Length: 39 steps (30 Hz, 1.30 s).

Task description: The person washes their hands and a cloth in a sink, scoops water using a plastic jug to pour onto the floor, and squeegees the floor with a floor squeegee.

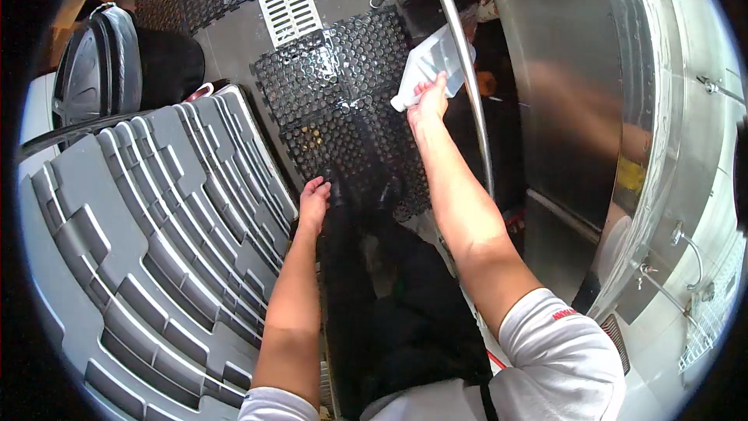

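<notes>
While the right hand [431, 100] has its fingers clamped on a translucent plastic container [430, 58], out it reaches, far and right of centre, with a metal rail [468, 78] crossing in front of the container's right side! Over to the left, nearer, the left hand [315, 201] hangs with fingers loosely curled; whether the fingertips meet, I cannot tell. It's just beside the grey plastic panels [160, 183], black studded mat [331, 101] beyond, drain grate [290, 14] farther still.

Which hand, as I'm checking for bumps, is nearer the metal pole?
Right. The right hand grips a plastic container just left of the pole; the left hand is farther left, beside the grey panels.
</notes>
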{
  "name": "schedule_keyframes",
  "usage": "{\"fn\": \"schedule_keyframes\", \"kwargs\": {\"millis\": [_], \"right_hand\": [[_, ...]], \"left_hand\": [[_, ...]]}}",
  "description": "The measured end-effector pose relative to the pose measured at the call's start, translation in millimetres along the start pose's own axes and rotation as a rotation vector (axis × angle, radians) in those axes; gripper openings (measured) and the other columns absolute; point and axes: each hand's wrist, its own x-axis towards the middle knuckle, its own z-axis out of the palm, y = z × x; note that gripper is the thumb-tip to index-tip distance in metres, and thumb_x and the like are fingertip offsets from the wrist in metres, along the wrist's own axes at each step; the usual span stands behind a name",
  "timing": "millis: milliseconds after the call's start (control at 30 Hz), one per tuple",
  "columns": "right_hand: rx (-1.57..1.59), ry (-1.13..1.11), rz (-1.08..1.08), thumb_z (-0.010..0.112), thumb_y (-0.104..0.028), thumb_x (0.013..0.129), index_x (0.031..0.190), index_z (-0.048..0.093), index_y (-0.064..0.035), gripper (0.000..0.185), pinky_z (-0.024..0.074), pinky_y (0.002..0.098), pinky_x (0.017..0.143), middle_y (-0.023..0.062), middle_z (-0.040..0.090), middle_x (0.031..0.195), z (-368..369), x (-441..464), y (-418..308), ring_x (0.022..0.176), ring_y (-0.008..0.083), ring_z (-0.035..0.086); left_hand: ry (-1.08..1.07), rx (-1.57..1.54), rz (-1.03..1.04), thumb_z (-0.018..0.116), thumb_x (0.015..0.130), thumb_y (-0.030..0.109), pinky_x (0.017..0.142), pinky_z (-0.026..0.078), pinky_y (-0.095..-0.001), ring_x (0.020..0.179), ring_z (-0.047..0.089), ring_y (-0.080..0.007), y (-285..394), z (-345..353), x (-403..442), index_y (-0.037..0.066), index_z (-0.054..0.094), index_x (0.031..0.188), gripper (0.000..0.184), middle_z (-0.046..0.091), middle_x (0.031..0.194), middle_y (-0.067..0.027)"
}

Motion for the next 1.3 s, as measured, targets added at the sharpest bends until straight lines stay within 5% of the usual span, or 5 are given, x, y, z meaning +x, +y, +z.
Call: {"fn": "schedule_keyframes", "kwargs": {"millis": [267,633,833,1033,1300], "right_hand": [[0.105,0.067,-0.017,0.056,-0.032,0.09,0.106,0.054,-0.0028,0.033,0.0448,0.031,0.074,0.0034,0.05,0.082,-57,-26,25,0.079,0.0156,0.051],[0.099,0.066,0.425,0.057,-0.034,0.089,0.084,0.051,-0.0108,0.025,0.0467,0.0277,0.07,-0.0009,0.05,0.073,-151,-133,88,0.069,0.0116,0.052],[-0.043,0.038,0.534,0.048,-0.058,0.091,0.08,0.051,-0.0152,0.045,0.0431,0.054,0.079,0.0028,0.049,0.075,-136,-85,69,0.073,0.0218,0.049],[-0.145,0.181,0.202,0.038,-0.051,0.098,0.069,0.043,-0.014,0.047,0.0395,0.0354,0.049,-0.0011,0.038,0.054,-118,15,0,0.047,0.0141,0.037],[-0.272,0.175,0.214,0.043,-0.046,0.098,0.091,0.056,-0.0061,0.042,0.0406,0.0292,0.051,-0.0001,0.044,0.061,-125,-68,-24,0.053,0.0137,0.042]], "left_hand": [[-0.017,0.034,0.016,0.06,0.09,0.027,0.074,0.043,-0.0317,0.086,0.054,-0.0119,-11,2,-6,0.012,0.052,0.125,0.039,0.059,0.102,0.003],[0.055,0.036,-0.023,0.06,0.089,0.023,0.067,0.043,-0.0273,0.081,0.054,-0.0096,-24,-18,-33,0.011,0.053,0.122,0.036,0.058,0.094,0.0032],[0.051,0.018,-0.024,0.061,0.088,0.021,0.064,0.041,-0.0269,0.077,0.052,-0.009,-20,-23,-41,0.01,0.052,0.123,0.038,0.057,0.089,0.0034],[0.031,0.034,0.004,0.061,0.089,0.023,0.065,0.043,-0.0271,0.08,0.055,-0.0095,-25,-23,-38,0.013,0.054,0.12,0.033,0.059,0.093,0.0035],[0.021,0.044,0.079,0.06,0.09,0.019,0.057,0.042,-0.0266,0.074,0.053,-0.0096,-26,-20,-66,0.009,0.053,0.12,0.033,0.057,0.088,0.0025]]}}
